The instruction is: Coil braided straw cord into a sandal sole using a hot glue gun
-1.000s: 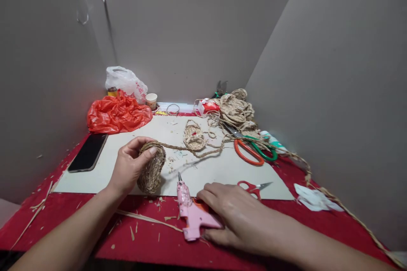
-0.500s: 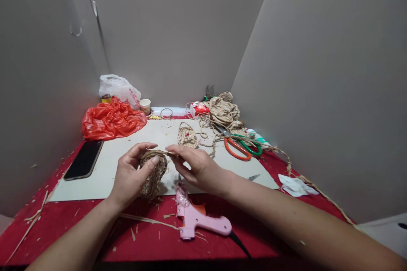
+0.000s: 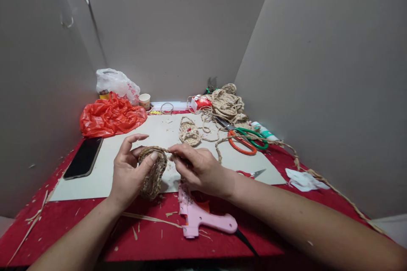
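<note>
The lower end of the woven straw piece (image 3: 152, 172) is hidden behind the left hand (image 3: 129, 175), and how the braided straw cord (image 3: 219, 146) joins its top rim cannot be made out. The piece is held on edge above the near edge of the white board (image 3: 104, 169), its long axis roughly upright, slightly tilted. It is gripped by the left thumb and fingers. The cord is pinched at the rim by the closed fingers of the right hand (image 3: 199, 169). A pink glue gun (image 3: 203, 216) lies on the red worktop (image 3: 63, 220) near its front edge.
</note>
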Action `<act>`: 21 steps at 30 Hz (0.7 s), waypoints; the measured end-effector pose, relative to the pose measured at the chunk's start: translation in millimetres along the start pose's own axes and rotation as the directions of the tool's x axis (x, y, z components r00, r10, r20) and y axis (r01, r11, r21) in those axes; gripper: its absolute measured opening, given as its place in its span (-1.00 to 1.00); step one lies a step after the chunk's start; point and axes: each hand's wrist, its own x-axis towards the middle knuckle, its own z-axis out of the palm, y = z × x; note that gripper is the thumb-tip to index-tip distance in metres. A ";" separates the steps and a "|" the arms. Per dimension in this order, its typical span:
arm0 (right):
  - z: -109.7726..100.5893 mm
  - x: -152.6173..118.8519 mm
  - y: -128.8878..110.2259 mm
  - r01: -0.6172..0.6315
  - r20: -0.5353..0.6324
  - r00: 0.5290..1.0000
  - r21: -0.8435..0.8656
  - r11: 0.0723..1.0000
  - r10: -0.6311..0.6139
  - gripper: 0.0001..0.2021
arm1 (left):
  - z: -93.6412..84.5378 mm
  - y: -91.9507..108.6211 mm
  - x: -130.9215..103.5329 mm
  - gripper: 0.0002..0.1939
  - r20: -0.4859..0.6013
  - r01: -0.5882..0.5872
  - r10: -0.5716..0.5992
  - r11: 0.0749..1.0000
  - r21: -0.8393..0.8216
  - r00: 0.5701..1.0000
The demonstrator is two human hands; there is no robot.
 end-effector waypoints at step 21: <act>10.8 -7.2 -8.5 -0.081 0.097 0.991 -0.085 0.993 0.089 -0.79 | 0.6 -10.9 9.3 -0.74 -0.151 0.072 -0.069 0.997 0.016 0.986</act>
